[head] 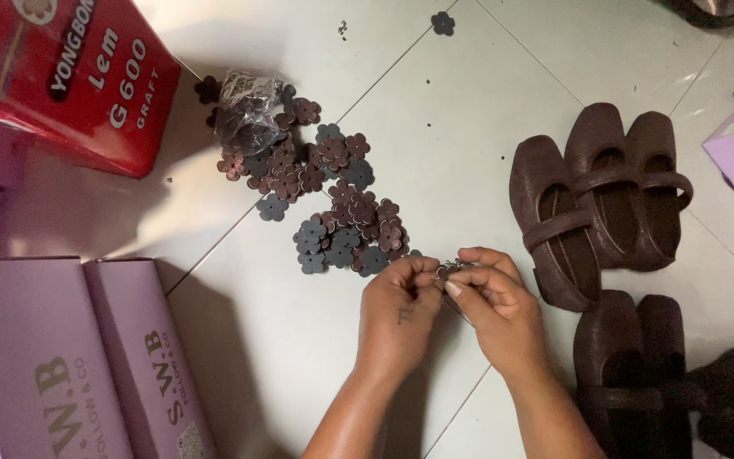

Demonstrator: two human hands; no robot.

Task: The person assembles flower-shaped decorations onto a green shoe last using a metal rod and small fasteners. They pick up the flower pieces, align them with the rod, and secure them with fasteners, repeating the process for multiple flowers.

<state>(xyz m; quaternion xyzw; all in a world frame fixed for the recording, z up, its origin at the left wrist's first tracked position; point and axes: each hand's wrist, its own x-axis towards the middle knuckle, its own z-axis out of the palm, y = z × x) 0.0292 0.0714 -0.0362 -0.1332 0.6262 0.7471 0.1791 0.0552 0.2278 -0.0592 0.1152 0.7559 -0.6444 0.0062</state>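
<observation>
Both hands meet at lower centre of the frame: the left hand point(398, 310) and right hand point(494, 306) have their fingertips pinched together on one small brown flower piece point(445, 271). Just above lies the heap of flower pieces point(333, 200) (dozens, loosely overlapping). With so small a grip, I judge the piece could slip and vanish among them.
</observation>
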